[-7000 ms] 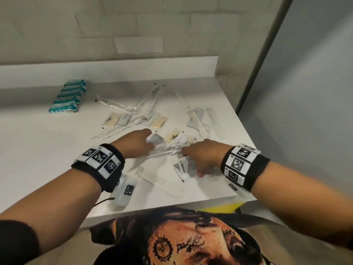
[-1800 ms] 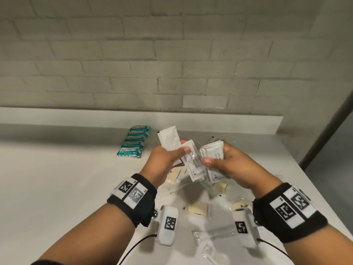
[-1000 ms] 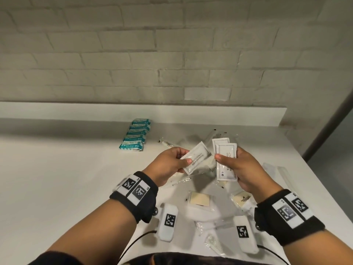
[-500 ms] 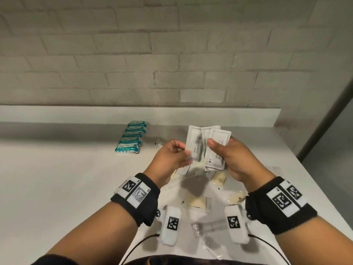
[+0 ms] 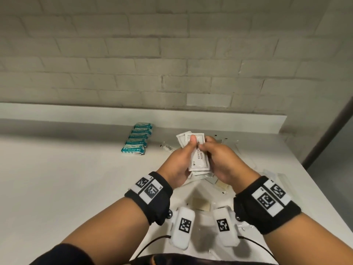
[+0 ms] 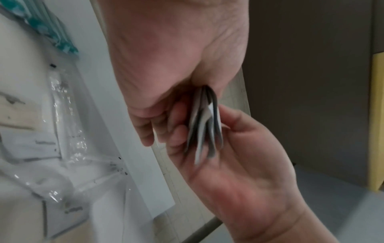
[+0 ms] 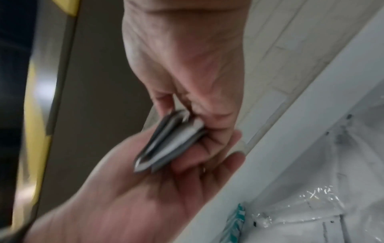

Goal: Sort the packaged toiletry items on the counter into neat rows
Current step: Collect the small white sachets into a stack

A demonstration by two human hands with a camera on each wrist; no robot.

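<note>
Both hands hold one stack of white sachets (image 5: 198,156) upright above the white counter (image 5: 66,178). My left hand (image 5: 188,150) grips the stack's left side, its thumb lying over the printed front. My right hand (image 5: 209,148) grips the right side. In the left wrist view the sachets (image 6: 205,125) show edge-on, pinched between both hands, and the right wrist view shows the sachets (image 7: 170,144) the same way. A neat row of teal packets (image 5: 136,139) lies at the back left of the counter.
Loose clear-wrapped items lie on the counter under and around my hands: a beige packet (image 5: 200,205), another beige packet (image 5: 221,185) and a small clear wrapper (image 5: 168,147). A raised ledge and brick wall (image 5: 172,54) close the back. The counter's right edge (image 5: 286,188) drops off.
The sachets were split and fanned between the two hands. They have now come together into one squared stack that both hands hold.
</note>
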